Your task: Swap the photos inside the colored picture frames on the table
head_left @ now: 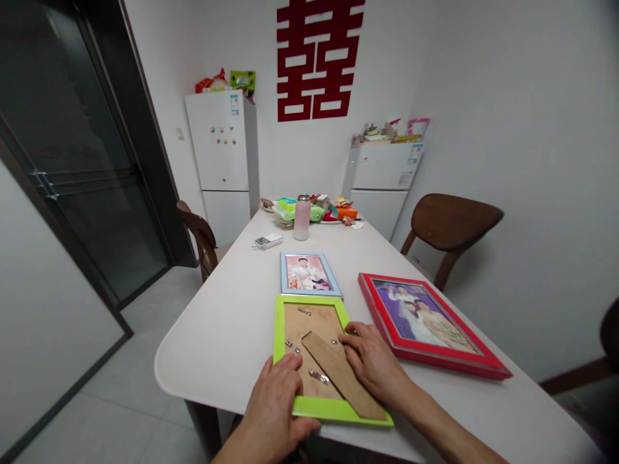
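Note:
A lime-green picture frame (319, 407) lies face down at the table's near edge, its brown backing board (314, 322) showing. Several small metal clips (318, 376) sit on the board, and a brown stand leg (333, 370) runs slantwise across it. My left hand (278, 399) grips the frame's lower left corner, thumb along the bottom edge. Over the right side, my right hand (372, 361) has its bent fingertips at the right-hand metal clip (334, 341), which they partly cover. Just beyond lies a light-blue picture frame (309, 274), photo upward.
To the right lies a red framed photo (435, 322). Farther back are a small silver device (268, 241), a pink bottle (302, 218) and a pile of packets (333, 211). Brown chairs (447, 222) (199, 235) flank the white table (217, 335).

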Demonstrator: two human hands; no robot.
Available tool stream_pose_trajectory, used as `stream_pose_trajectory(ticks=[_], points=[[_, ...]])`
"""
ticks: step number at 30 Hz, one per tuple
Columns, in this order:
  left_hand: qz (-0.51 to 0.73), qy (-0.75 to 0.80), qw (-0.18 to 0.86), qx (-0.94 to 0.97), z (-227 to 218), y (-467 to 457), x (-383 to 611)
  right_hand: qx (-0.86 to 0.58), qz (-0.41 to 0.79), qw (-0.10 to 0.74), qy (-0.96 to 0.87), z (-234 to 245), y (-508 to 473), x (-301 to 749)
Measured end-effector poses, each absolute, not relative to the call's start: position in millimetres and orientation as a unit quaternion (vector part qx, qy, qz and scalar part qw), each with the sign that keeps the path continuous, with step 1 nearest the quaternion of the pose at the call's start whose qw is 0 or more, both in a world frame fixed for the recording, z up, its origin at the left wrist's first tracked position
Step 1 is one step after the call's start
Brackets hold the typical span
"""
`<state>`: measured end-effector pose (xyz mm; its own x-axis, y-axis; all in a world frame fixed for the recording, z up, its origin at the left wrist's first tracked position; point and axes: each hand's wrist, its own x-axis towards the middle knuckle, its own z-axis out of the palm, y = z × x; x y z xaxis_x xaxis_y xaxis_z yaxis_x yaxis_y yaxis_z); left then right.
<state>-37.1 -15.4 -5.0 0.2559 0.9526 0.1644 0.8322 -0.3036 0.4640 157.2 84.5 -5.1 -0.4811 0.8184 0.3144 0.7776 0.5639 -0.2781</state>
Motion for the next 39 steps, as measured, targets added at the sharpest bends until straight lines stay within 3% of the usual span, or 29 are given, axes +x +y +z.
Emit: stream_pose_trajectory(ticks=[5,16,39], points=[[0.231,0.563,0.137,0.781,-10,-16,-38,-0.454,0.029,0.221,-0.863,-4,70,156],[0.242,0.557,0.135,0.783,-12,-16,-39,-0.352,0.102,0.21,-0.906,5,34,132],[0.253,0.56,0.158,0.773,-12,-14,-41,-0.414,0.134,0.187,-0.88,5,34,121]])
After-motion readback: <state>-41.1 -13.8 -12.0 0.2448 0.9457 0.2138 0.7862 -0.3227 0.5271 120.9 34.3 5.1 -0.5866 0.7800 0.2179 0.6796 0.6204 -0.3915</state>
